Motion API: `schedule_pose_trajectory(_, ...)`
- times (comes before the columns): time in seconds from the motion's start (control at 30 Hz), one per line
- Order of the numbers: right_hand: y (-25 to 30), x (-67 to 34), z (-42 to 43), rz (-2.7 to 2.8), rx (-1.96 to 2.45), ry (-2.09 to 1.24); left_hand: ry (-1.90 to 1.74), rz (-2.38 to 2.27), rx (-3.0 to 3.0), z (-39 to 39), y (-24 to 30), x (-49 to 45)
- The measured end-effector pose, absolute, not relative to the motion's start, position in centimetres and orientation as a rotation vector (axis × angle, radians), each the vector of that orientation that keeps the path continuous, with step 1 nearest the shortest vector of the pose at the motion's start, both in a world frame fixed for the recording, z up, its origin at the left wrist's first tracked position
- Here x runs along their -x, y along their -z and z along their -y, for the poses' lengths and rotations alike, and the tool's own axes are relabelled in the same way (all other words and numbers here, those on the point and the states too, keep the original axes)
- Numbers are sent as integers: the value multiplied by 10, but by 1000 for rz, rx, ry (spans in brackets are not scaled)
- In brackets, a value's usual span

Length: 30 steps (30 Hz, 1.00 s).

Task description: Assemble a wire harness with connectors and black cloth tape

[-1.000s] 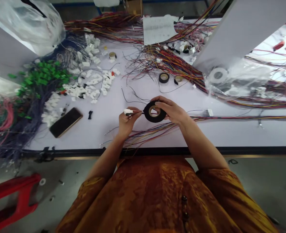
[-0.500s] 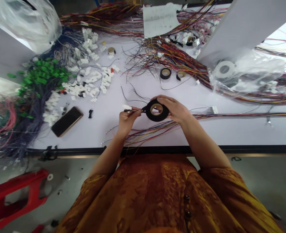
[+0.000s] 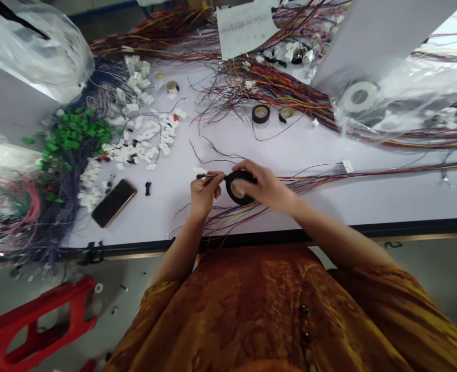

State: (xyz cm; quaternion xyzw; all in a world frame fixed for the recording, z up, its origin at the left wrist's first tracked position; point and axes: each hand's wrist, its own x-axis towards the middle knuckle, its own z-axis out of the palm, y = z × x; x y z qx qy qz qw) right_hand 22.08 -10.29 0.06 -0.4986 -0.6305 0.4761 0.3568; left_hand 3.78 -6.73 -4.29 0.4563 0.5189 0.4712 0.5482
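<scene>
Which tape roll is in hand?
The black tape roll in the right hand. The left hand only pinches a wire, and the other black roll lies on the table.

Mottled orange top [image 3: 228, 315], dark buttons [image 3: 304, 323], wide sleeves [image 3: 387, 299]

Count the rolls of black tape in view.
4. One roll in the right hand, a black roll and a thinner roll side by side on the table, and a small roll by the white connectors. More may hide among the wires.
</scene>
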Motion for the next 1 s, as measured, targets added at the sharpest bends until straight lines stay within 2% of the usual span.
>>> schedule_pose_trajectory(0.1, 11, -212, 135, 1853, 1177, -960, -1090, -1258, -1057, 71, 29, -41)
schedule_pose_trajectory(0.23, 10, -215, 109, 1545, 1373, -895, -1177, -1223, -1347, 81, 12, -46)
schedule_pose_trajectory(0.37, 7, -224, 53, 1270, 1564, -1445, -1228, -1093, -1836, 90, 12, -50)
schedule_pose_trajectory(0.43, 9, -229, 49, 1156, 1536, -1532, -1250, -1151, -1763, 91, 18, -51)
schedule_pose_trajectory(0.5, 14, -234, 70, 1167, 1485, -1317, -1255, -1277, -1551, 88, 24, -51)
schedule_pose_trajectory(0.6, 22, -238, 122, 1555, 1337, -965, -1171, -1350, -1336, 80, 29, -54)
schedule_pose_trajectory(0.67, 25, -236, 147, 1781, 1239, -899, -1170, -1296, -1249, 75, 29, -56)
schedule_pose_trajectory(0.73, 26, -234, 152, 1769, 1200, -893, -1210, -1230, -1210, 73, 26, -58)
schedule_pose_trajectory(0.87, 21, -233, 113, 1340, 1347, -996, -1206, -1133, -1451, 81, 19, -58)
schedule_pose_trajectory(1.0, 22, -237, 67, 1133, 1513, -1390, -1125, -949, -1739, 92, 25, -55)
